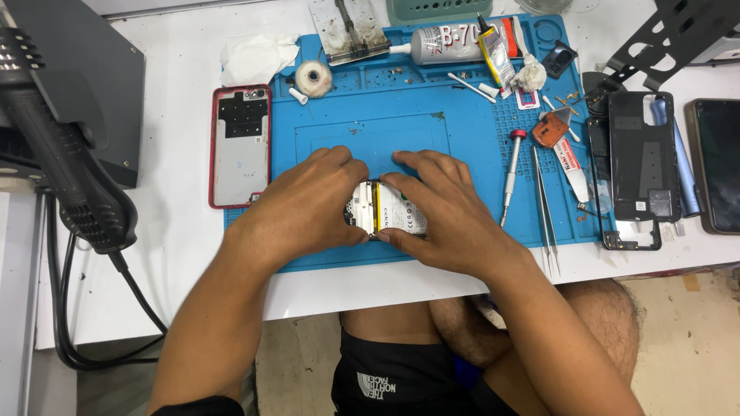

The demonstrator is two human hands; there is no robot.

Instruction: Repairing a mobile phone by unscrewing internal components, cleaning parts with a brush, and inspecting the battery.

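in the head view both hands close on an opened phone body (pixel 385 209) lying at the 6 o'clock edge of the blue repair mat (pixel 416 115) on the white counter (pixel 185 123): the left hand (pixel 304 204) covers its 9 o'clock side, the right hand (pixel 443 216) its 3 o'clock side, each grip pinched on it. a red-rimmed back cover (pixel 240 146) lies at 9 o'clock, a screwdriver (pixel 511 173) and tweezers (pixel 546 208) at 3 o'clock, a glue tube (pixel 455 42) at 12 o'clock.

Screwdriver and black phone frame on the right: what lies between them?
In the head view, tweezers lie between the screwdriver and the black phone frame, with an orange pick and a small tube.
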